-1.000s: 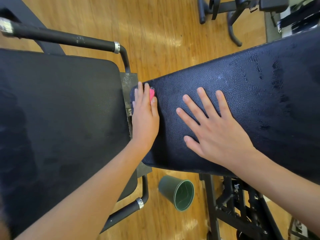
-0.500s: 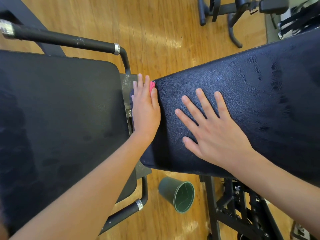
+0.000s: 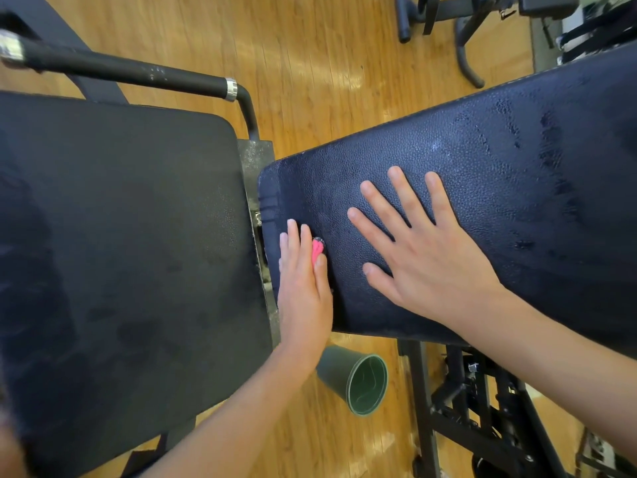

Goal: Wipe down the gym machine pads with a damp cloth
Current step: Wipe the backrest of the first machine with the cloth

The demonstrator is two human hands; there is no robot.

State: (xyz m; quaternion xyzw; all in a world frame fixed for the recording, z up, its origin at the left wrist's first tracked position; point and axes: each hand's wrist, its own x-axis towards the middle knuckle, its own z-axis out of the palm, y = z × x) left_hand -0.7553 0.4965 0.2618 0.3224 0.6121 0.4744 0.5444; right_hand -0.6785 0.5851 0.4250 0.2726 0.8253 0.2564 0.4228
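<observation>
A long black textured back pad [image 3: 482,188] slants across the right half, with damp streaks toward its far right. My left hand [image 3: 303,291] lies flat with straight fingers on the pad's left end, pressing a pink cloth [image 3: 317,250] beneath it; only a small pink bit shows between finger and thumb. My right hand [image 3: 424,250] rests spread flat on the pad's middle, holding nothing. A wide black seat pad [image 3: 120,236] fills the left side.
A black handle bar [image 3: 138,72] with a chrome ring curves over the seat pad's far edge. A dark green bucket [image 3: 358,379] lies tipped on the wooden floor under the back pad. Black machine frame [image 3: 458,408] stands at lower right, other equipment legs at top right.
My left hand has slid with the pink cloth along the back pad's left end, from its far corner toward me. My right hand has stayed flat in place.
</observation>
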